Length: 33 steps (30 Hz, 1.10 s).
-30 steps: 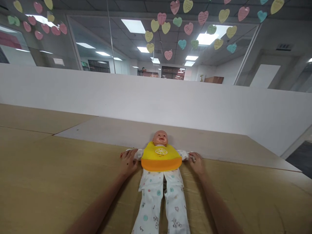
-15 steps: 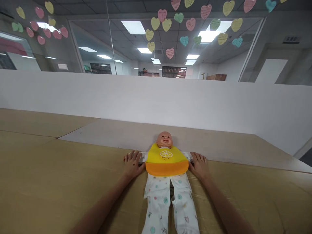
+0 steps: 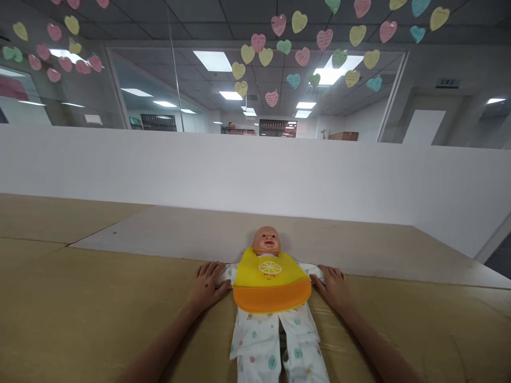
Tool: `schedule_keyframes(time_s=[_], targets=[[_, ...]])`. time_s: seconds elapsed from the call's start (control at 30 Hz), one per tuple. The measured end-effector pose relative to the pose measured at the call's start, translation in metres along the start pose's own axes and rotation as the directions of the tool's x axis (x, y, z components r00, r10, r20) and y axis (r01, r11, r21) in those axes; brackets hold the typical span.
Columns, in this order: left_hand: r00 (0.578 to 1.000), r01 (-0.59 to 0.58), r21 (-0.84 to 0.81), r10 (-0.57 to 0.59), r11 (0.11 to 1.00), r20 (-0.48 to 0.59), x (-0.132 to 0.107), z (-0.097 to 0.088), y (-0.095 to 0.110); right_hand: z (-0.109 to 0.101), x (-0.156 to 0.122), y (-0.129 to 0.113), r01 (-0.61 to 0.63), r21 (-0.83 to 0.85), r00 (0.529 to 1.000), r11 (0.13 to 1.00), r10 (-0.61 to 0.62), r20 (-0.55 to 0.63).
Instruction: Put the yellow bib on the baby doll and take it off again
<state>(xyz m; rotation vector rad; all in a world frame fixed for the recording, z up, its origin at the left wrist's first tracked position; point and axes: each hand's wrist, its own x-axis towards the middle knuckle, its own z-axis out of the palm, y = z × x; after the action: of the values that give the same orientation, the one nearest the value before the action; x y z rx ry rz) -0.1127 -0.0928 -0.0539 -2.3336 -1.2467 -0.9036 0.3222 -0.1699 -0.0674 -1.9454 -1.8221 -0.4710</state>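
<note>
My left hand (image 3: 208, 286) and right hand (image 3: 333, 288) press the sleeves (image 3: 227, 274) of the baby doll (image 3: 271, 282), fingers (image 3: 209, 269) spread apart, not clamped (that pins it flat on the tabletop (image 3: 80, 303)).

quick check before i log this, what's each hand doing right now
Left hand: on the baby doll's sleeve, fingers curled, can't tell if gripping.
Right hand: on the doll's other sleeve, can't tell if gripping.
</note>
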Motion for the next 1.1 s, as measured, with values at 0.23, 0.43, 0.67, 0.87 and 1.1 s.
schedule_keyframes(time_s=[0.23, 0.43, 0.67, 0.87, 1.1], targets=[[1.000, -0.010, 0.072, 0.010, 0.997, 0.002, -0.005, -0.008, 0.008, -0.001, -0.003, -0.001, 0.001, 0.038, 1.000, 0.999, -0.001, -0.009], [0.996, 0.072, 0.169, -0.063, 0.983, -0.061, -0.003, -0.010, 0.014, -0.004, -0.006, -0.007, -0.036, 0.029, 0.999, 0.999, 0.037, -0.015], [0.985, 0.174, 0.200, -0.167, 0.964, -0.049, 0.000, -0.011, 0.018, -0.005, -0.006, -0.008, -0.048, 0.019, 0.999, 0.999, 0.048, -0.001], [0.975, 0.221, 0.232, -0.208, 0.947, -0.079, 0.007, -0.006, 0.016, -0.009, -0.002, -0.013, -0.033, -0.023, 0.999, 0.999, 0.032, -0.006], [0.976, 0.219, 0.288, -0.208, 0.932, -0.068, 0.012, -0.001, 0.015, -0.010, 0.004, -0.020, -0.060, -0.047, 0.998, 0.997, 0.062, 0.027]])
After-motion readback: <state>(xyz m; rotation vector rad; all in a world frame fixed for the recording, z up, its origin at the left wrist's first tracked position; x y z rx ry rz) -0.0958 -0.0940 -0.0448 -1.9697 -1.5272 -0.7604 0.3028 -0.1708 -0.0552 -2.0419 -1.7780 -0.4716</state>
